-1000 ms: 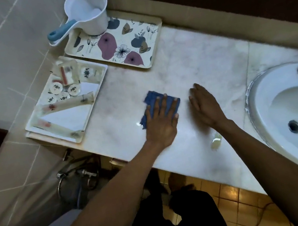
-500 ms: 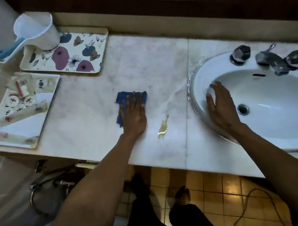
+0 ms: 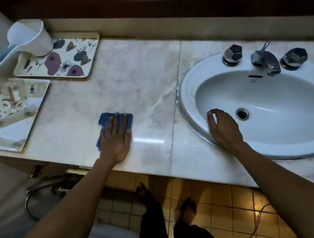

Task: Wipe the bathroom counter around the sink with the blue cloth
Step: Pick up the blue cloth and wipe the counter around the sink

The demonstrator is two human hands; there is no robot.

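The blue cloth (image 3: pixel 104 119) lies flat on the pale marble counter (image 3: pixel 135 74), left of the sink and close to the front edge. My left hand (image 3: pixel 116 139) presses down on it with fingers spread, covering most of it. A wet shiny streak runs on the marble just right of that hand. The white oval sink (image 3: pixel 186 86) is set into the counter at the right. My right hand (image 3: pixel 224 128) rests on its near left rim, fingers curled over the basin, holding nothing.
A floral tray (image 3: pixel 77 55) with a white scoop (image 3: pixel 31 39) stands at the back left. A white tray (image 3: pixel 16 133) of small toiletries sits at the left edge. Faucet (image 3: pixel 265 60) and two knobs line the sink's back. A dark mirror frame (image 3: pixel 152 4) borders the wall.
My left hand slid the cloth toward the front edge. The yellowish spill seen beside it is gone, and a wet streak shows there. My right hand went from the counter to the sink rim.
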